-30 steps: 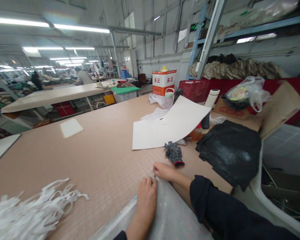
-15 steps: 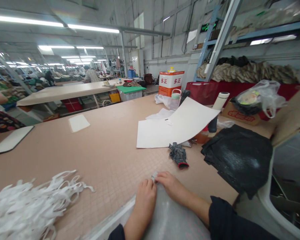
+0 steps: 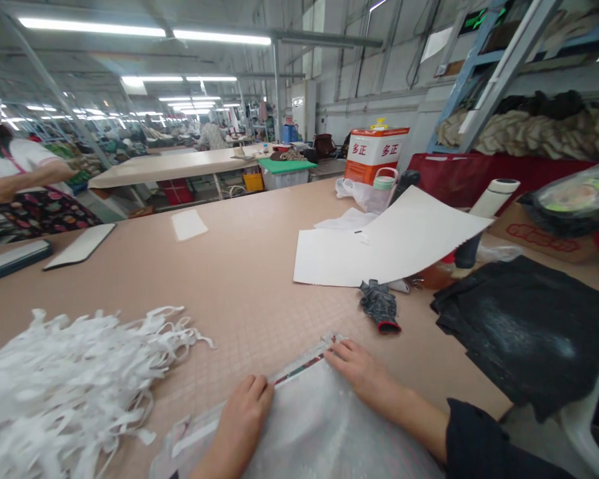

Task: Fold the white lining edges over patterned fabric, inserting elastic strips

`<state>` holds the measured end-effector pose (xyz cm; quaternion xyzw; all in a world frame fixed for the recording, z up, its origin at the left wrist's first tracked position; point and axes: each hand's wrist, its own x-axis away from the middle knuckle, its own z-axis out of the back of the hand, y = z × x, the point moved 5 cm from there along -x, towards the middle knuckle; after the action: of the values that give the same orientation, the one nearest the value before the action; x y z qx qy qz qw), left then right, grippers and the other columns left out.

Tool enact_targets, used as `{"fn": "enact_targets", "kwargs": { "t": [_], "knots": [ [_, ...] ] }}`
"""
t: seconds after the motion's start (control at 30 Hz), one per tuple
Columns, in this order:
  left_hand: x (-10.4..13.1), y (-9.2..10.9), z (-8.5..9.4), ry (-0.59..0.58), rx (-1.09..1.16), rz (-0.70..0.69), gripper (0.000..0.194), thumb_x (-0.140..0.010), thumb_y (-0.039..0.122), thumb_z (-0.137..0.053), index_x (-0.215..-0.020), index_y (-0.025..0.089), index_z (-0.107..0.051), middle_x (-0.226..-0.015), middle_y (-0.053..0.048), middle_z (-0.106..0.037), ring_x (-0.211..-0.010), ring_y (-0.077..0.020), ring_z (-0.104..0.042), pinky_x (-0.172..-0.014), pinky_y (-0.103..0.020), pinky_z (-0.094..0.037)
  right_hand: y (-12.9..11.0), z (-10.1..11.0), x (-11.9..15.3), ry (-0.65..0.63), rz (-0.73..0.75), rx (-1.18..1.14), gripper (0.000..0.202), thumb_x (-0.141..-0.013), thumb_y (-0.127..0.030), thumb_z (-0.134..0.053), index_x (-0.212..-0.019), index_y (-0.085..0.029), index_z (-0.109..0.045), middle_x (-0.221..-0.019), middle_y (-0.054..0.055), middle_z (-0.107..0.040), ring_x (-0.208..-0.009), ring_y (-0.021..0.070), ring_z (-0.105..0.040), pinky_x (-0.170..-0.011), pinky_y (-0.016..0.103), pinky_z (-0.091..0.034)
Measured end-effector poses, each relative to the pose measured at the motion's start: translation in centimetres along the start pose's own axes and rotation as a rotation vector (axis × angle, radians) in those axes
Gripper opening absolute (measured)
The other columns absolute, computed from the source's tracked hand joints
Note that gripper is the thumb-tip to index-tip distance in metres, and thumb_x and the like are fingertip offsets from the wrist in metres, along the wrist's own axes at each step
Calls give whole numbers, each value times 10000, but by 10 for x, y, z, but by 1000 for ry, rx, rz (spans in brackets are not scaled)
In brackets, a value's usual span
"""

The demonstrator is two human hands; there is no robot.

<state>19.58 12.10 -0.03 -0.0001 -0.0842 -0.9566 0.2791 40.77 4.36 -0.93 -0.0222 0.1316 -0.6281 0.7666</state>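
A translucent plastic sheet or bag (image 3: 304, 432) lies at the table's near edge, with a pale strip and a narrow dark and red line along its far edge. My left hand (image 3: 247, 416) rests on that edge at the left, fingers curled down against it. At the far right corner, my right hand (image 3: 352, 366) has its fingers pressed together on the plastic. Beyond my right hand lies a grey knitted glove (image 3: 379, 306) with a red cuff. To the left spreads a heap of white straps (image 3: 74, 386).
On the tan table (image 3: 239, 266) are a large white sheet (image 3: 379, 246), a small white card (image 3: 188, 225) and black sheets (image 3: 524, 326) at the right. A person (image 3: 30, 173) stands at the far left.
My left hand has moved left along the plastic's edge, away from my right hand, and more of the edge shows. The view has turned left, bringing more of the person into sight.
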Motion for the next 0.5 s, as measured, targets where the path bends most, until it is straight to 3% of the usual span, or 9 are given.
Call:
{"fn": "enact_targets", "kwargs": {
  "t": [0.1,0.2,0.37,0.5],
  "knots": [
    [11,-17,6,-30,141,146,193,-838,117,-455,-923,204,-606,-923,-41,-589,-860,-179,-528,-768,-291,-423,-2,2,-9,-70,-31,25,307,-788,-45,-476,-1043,-186,-572,-992,79,-590,-927,213,-496,-782,325,-420],
    [11,-22,12,-17,253,260,166,-826,155,-479,-924,192,-609,-908,-46,-589,-872,-179,-534,-778,-281,-413,-16,6,-26,-91,-94,99,158,-785,-53,-504,-810,-172,-605,-864,71,-594,-815,211,-520,-703,322,-415],
    [2,-14,9,56,270,317,147,-837,219,-482,-851,178,-622,-856,-54,-601,-861,-197,-533,-769,-298,-393,-65,-7,-53,22,-30,11,77,-796,-126,-566,-748,-185,-574,-793,25,-577,-778,181,-519,-693,288,-394],
    [-1,-13,3,47,274,340,126,-802,174,-497,-831,187,-619,-859,-42,-609,-854,-196,-530,-753,-295,-377,-76,-27,-57,100,0,26,119,-802,-105,-555,-720,-190,-546,-766,15,-559,-770,179,-500,-679,283,-376]
  ]
}}
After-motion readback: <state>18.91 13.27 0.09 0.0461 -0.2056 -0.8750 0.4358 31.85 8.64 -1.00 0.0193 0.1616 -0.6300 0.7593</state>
